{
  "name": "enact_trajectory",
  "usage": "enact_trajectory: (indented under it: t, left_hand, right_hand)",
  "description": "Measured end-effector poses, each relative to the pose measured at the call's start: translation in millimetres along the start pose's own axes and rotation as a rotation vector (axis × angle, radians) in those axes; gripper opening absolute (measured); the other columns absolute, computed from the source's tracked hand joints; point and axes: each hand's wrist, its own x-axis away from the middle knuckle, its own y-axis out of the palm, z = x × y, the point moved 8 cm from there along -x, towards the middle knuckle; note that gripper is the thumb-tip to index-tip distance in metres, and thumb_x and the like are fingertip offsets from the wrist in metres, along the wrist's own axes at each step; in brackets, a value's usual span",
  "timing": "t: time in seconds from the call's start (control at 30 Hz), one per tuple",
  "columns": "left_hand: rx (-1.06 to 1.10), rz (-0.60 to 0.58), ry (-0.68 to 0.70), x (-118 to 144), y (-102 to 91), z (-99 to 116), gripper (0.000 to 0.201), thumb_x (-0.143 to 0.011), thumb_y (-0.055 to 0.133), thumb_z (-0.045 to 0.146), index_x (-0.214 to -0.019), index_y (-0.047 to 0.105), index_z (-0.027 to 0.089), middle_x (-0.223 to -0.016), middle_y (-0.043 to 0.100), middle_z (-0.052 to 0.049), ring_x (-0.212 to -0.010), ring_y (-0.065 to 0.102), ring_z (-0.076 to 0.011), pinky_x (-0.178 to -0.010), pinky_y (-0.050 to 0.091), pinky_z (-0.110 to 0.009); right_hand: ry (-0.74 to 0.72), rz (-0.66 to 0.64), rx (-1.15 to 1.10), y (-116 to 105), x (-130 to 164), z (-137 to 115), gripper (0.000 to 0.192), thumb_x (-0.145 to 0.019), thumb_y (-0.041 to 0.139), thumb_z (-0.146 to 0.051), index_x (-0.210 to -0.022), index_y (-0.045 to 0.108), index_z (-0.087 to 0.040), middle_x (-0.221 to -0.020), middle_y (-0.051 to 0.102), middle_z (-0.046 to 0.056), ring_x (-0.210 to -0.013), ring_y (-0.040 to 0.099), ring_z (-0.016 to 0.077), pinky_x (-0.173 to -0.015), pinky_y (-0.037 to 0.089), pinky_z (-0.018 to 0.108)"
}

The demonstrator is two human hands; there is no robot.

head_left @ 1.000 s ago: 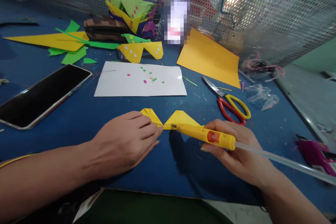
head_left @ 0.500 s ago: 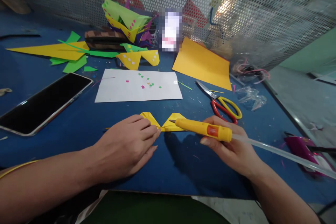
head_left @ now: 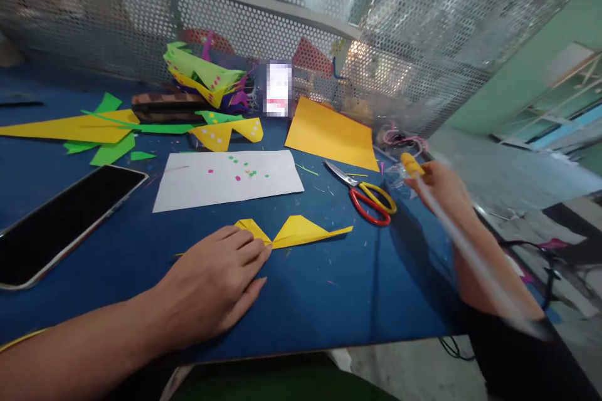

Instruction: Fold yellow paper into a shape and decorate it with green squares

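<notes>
My left hand [head_left: 214,282] lies over a folded yellow paper piece [head_left: 301,233], pinning it to the table with the fingers close together and the thumb apart. The paper's left part is hidden under that hand; its right side shows a peaked shape and a thin tail. Over the table's right side, my right hand [head_left: 444,191] is raised and wrapped round a yellow hot glue gun [head_left: 412,165]. A long translucent glue stick [head_left: 451,225], blurred, trails from its back end. Scissors [head_left: 369,200] with red and yellow handles lie between the two hands.
White paper [head_left: 207,191] with small coloured bits lies ahead. Behind are an orange-yellow sheet [head_left: 332,135], a yellow mask shape [head_left: 219,136], a brown case [head_left: 167,106] and a lit, blurred-out screen [head_left: 279,88]. A phone [head_left: 70,219] is left. A perforated metal panel [head_left: 263,12] borders the back.
My right hand has carried the glue gun away from the yellow paper, to the right and farther back. The left hand still presses the paper. The whole view has shifted.
</notes>
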Motion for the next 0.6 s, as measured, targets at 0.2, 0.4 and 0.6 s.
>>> enact_trajectory:
  t: [0.2, 0.4, 0.6]
  left_hand:
    - [0.04, -0.03, -0.023, 0.1, 1.4, -1.4, 0.031, -0.095, 0.045, 0.026, -0.11, 0.068, 0.013, -0.095, 0.069, -0.011, -0.087, 0.06, -0.0268, -0.08, 0.048, -0.045]
    - [0.079, 0.009, -0.045, 0.4, 1.1, -1.7, 0.028, -0.092, 0.047, 0.025, -0.108, 0.067, 0.015, -0.094, 0.068, -0.01, -0.086, 0.06, -0.0252, -0.081, 0.048, -0.043]
    - [0.108, 0.033, -0.039, -1.4, -3.7, -0.3, 0.025, -0.089, 0.052, 0.022, -0.108, 0.066, 0.016, -0.091, 0.068, -0.008, -0.083, 0.06, -0.0238, -0.079, 0.047, -0.04]
  right_hand:
    - [-0.02, -0.05, 0.22, 17.5, -31.4, 24.9, 0.043, -0.086, 0.062, -0.033, -0.123, 0.063, -0.01, -0.115, 0.058, 0.022, -0.098, 0.059, 0.0287, -0.079, 0.042, 0.034]
    - [-0.092, -0.076, 0.22, 30.1, -37.7, 26.6, 0.026, -0.09, 0.05, -0.029, -0.098, 0.07, -0.014, -0.098, 0.064, 0.018, -0.084, 0.063, 0.0276, -0.071, 0.042, 0.036]
    - [-0.23, 0.187, 0.062, -4.6, -23.0, 20.7, 0.007, -0.078, 0.064, -0.03, -0.078, 0.062, -0.023, -0.07, 0.059, 0.01, -0.065, 0.059, 0.0297, -0.061, 0.041, 0.042]
